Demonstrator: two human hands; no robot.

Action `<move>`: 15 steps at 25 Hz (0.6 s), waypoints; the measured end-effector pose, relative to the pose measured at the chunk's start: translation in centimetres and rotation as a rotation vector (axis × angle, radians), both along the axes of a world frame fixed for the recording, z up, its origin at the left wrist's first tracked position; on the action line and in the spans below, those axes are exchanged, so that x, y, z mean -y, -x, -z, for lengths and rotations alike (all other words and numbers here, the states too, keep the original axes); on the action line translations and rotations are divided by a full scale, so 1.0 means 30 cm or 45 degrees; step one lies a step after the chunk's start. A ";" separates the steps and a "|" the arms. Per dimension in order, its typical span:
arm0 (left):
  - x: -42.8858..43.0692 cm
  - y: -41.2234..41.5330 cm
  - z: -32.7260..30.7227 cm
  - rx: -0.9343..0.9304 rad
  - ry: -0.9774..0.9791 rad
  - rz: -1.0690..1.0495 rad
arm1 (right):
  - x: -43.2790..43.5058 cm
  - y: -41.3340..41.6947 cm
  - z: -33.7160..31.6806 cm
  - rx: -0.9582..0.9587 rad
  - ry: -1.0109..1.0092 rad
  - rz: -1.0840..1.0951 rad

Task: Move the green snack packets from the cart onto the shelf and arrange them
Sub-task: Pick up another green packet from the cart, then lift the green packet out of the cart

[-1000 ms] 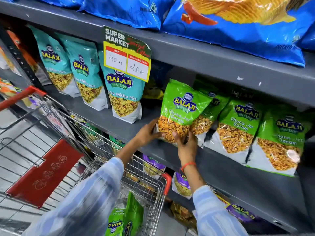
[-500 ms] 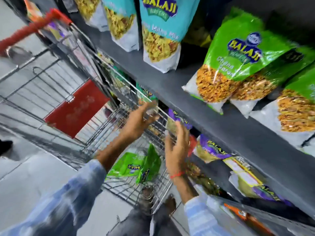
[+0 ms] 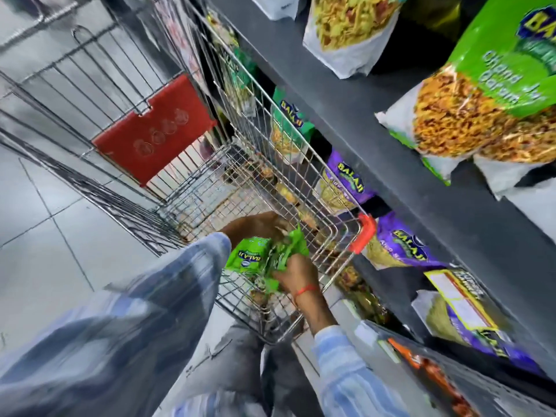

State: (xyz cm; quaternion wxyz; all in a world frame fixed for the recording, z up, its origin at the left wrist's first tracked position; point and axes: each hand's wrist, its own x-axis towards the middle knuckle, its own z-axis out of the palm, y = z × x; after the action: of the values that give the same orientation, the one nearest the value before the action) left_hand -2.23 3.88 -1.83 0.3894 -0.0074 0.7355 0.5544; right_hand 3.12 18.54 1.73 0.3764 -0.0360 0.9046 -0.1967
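Observation:
Both my hands are down inside the wire cart (image 3: pixel 340 236), on the green snack packets (image 3: pixel 255 257) lying near its front corner. My left hand (image 3: pixel 255 227) rests on the top of the packets from the far side. My right hand (image 3: pixel 298 273), with a red thread at the wrist, grips their crumpled green edge from the near side. More green packets (image 3: pixel 487 94) stand on the grey shelf (image 3: pixel 376 121) at the upper right.
A red flap (image 3: pixel 153 130) hangs on the cart's child seat. A red bumper (image 3: pixel 362 236) caps the cart corner against the shelving. Purple packets (image 3: pixel 397 245) fill the lower shelf, and a white-bottomed packet (image 3: pixel 346 31) stands on the grey shelf. Tiled floor (image 3: pixel 45 236) lies left.
My view has tipped down from the shelf to the cart. Both hands left the green packet on the shelf, reached into the cart and closed on the green packets there.

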 end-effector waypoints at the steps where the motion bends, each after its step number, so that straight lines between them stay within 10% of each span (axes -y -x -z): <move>1: -0.007 0.011 0.004 0.017 0.005 -0.009 | -0.022 0.028 -0.022 -0.040 -0.036 0.024; 7: -0.035 0.078 -0.030 -0.139 -0.181 -0.416 | -0.118 0.145 -0.165 -0.384 0.166 0.241; 11: 0.059 0.123 -0.110 0.013 -0.559 -0.240 | -0.159 0.192 -0.294 -0.643 0.627 0.290; 15: 0.074 0.159 -0.244 -0.108 -0.398 -0.022 | -0.198 0.276 -0.433 -0.674 1.025 0.366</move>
State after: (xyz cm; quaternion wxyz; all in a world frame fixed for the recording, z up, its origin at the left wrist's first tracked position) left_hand -7.00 1.66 5.49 0.3497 0.0704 0.6558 0.6654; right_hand -5.14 24.48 14.72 0.0593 -0.1020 0.8173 -0.5639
